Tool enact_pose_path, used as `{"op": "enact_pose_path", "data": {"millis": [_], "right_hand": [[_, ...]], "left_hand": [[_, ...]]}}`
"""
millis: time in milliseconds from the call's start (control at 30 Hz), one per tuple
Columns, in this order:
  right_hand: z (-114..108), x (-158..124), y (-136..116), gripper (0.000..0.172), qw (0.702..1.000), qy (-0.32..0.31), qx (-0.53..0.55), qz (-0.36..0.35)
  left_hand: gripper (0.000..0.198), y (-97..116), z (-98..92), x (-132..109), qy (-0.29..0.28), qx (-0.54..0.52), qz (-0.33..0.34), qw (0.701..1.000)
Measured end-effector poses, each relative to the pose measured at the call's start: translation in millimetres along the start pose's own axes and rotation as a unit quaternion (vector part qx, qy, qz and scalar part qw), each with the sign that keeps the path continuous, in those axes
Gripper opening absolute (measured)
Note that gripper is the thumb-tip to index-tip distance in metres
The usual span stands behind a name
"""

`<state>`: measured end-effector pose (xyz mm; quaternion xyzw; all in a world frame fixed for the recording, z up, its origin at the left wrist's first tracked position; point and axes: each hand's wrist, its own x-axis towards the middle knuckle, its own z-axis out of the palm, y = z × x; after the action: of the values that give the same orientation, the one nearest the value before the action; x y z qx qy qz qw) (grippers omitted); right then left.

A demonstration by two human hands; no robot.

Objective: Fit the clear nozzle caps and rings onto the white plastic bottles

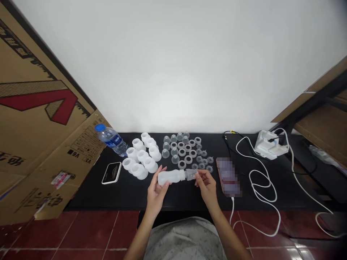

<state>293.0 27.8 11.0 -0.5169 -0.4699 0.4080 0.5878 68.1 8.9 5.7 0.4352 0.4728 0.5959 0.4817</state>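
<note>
A white plastic bottle [171, 176] lies sideways in the air just above the black table [130, 191]. My left hand [155, 189] is closed around the bottle's base end. My right hand [206, 184] pinches the clear cap [190, 174] at the bottle's neck. Behind the hands lie several white bottle bodies [141, 155], clear caps [173, 144] and clear rings [193, 153] set out in rows.
A water bottle [111, 139] lies at the back left beside a cardboard box [40, 119]. A small black device [111, 172] sits left of the hands, a phone [228, 177] to the right. White cables [260, 177] run to a white charger [269, 144].
</note>
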Motion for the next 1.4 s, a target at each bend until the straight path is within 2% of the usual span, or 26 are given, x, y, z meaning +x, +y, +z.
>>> {"op": "enact_pose_path", "data": {"millis": [233,367,600,833,967,1100,1200,1400], "right_hand": [[-1,0,0,0.034,0.999,-0.037,-0.007,-0.003],[-1,2,-1,0.036,0.999,-0.040,-0.011,-0.003],[1,2,1,0.036,0.999,-0.040,-0.013,0.000],[-3,3,2,0.036,0.999,-0.040,0.010,0.013],[-1,3,4,0.039,0.999,-0.025,0.025,0.013],[1,2,7,0.044,0.999,-0.009,0.040,0.009],[1,1,9,0.046,0.999,0.003,0.039,0.006],[0,-2,10,0.048,0.999,-0.018,-0.023,-0.023]], "left_hand": [[0.065,1,1.2,2,-0.005,-0.020,-0.008,1.000],[0.061,-4,-0.2,3,0.014,-0.031,-0.010,0.999],[0.053,-7,-0.8,4,-0.010,-0.050,-0.016,0.999],[0.046,-7,-1.4,4,0.045,0.043,0.051,0.997],[0.047,-4,-1.7,1,0.037,0.086,0.046,0.995],[0.052,-10,-1.4,2,0.036,0.054,0.029,0.997],[0.049,-16,-1.4,4,0.029,0.024,0.028,0.999],[0.043,-20,-1.5,6,0.050,0.012,0.044,0.998]]}}
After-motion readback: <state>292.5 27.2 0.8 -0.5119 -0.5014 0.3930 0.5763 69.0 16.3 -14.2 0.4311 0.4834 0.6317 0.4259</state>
